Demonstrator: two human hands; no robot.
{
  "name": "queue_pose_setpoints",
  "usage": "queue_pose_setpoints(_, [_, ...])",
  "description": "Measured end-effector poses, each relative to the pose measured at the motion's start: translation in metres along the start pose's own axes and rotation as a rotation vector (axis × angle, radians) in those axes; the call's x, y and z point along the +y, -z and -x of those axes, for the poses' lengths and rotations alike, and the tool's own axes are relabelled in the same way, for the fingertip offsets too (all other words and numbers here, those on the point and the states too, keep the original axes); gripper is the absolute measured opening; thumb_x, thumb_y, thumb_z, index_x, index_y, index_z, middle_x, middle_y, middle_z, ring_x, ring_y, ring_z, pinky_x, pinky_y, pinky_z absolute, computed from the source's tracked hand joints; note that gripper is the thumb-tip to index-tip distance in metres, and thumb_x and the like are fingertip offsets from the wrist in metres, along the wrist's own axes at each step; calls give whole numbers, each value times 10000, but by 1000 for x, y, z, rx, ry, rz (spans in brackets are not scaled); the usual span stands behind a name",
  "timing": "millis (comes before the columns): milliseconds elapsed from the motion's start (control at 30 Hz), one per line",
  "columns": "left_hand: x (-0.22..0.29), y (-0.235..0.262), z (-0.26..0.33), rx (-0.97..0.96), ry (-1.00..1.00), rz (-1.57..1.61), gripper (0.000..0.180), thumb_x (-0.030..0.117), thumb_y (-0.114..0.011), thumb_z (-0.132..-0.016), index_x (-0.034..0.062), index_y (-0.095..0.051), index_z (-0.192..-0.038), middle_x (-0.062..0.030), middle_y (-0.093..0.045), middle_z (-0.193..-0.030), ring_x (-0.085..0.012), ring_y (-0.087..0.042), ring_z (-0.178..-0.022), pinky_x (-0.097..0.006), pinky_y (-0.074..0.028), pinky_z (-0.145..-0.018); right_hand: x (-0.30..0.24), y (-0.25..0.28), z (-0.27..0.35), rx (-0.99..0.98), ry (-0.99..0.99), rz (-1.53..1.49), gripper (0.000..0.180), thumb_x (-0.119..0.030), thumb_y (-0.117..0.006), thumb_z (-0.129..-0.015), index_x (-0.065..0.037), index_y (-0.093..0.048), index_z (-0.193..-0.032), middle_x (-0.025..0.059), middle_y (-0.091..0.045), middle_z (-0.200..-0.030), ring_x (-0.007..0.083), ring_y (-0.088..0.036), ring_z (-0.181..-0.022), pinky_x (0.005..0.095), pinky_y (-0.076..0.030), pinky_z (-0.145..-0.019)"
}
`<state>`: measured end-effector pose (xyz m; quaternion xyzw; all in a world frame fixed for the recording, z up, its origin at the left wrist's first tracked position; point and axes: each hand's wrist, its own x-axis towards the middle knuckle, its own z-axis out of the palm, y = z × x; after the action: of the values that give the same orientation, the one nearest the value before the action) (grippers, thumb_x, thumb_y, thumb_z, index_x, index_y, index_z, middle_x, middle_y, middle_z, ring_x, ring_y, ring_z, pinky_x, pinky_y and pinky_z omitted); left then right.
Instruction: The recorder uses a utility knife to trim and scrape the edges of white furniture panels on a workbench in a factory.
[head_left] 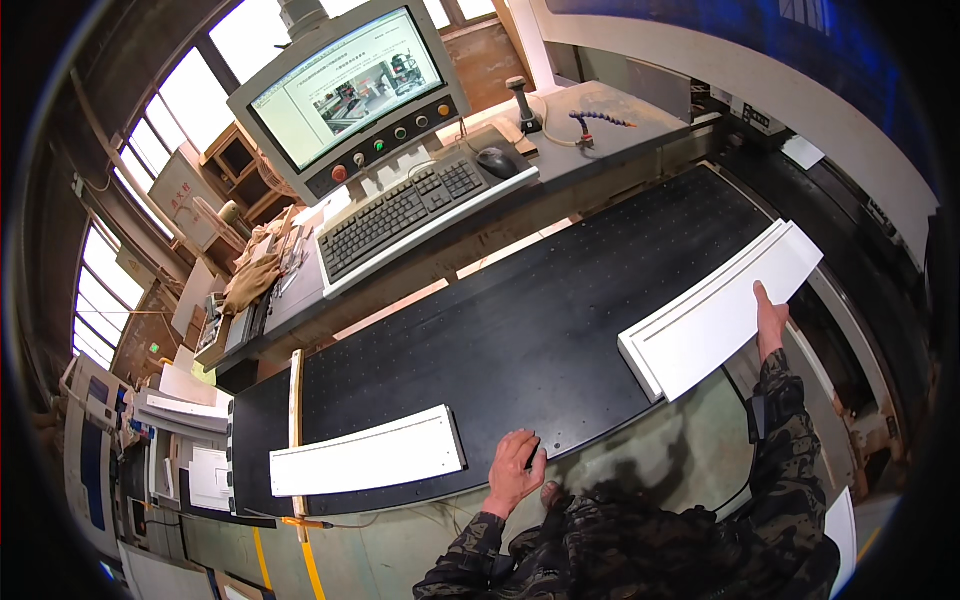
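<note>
While a short white panel (368, 454) lay flat at the black machine bed's (520, 330) left end, the left hand (515, 466) rested open, fingers spread, on the bed's near edge, holding nothing. Farther right, the right hand (770, 322) gripped a long white grooved panel (722, 306), half overhanging that edge; a slack grip could tip it floorward. Bare bed lay between.

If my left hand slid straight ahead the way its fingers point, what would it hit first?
Nothing nearby, it seems: the left hand points up across the bare black machine bed. The small white panel lies off to its left. Beyond the bed, the desk edge under the keyboard, though depth is unclear.
</note>
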<state>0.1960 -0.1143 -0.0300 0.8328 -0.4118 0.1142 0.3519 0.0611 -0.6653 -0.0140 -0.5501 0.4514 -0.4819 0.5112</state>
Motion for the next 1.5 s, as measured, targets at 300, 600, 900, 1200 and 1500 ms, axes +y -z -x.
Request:
queue_pose_setpoints(300, [3,2,-4,-1,-9,1,243,104,-743,-809,12,-722,-1032,-138,-690,-1134,-355,-638,-1131,-446,-506,-1011,9,3,-8,30,-26,10,578,-248,-777,-894,141,-610,-1287,218,-674,-1273,288,-648,-1154,375,-485,-1001])
queue_pose_setpoints(600, [0,1,1,-11,6,1,257,120,-735,-816,17,-722,-1052,-141,-686,-1152,-355,-627,-1153,-453,-491,-1035,2,-1,-1,20,-18,59,610,-295,-783,-884,141,-615,-1276,227,-674,-1270,297,-647,-1145,375,-482,-1001])
queue_pose_setpoints(900, [1,0,0,-2,1,-5,252,120,-736,-816,15,-725,-1045,-139,-690,-1149,-354,-628,-1153,-453,-491,-1037,3,-1,-1,27,-13,27,601,-270,-779,-884,129,-604,-1298,219,-662,-1294,295,-637,-1163,370,-475,-1012])
queue_pose_setpoints(1200, [1,0,-1,9,1,-2,242,108,-743,-810,12,-726,-1032,-137,-695,-1133,-356,-636,-1139,-447,-501,-1020,5,0,-3,19,-6,13,609,-237,-773,-905,151,-566,-1327,221,-652,-1308,290,-636,-1168,366,-484,-1003])
queue_pose_setpoints(1500, [-2,-2,2,-10,12,3,264,138,-736,-819,21,-727,-1055,-139,-686,-1158,-350,-624,-1159,-454,-486,-1050,1,-1,0,26,-19,23,584,-250,-767,-895,130,-597,-1304,217,-657,-1297,297,-629,-1173,369,-469,-1017])
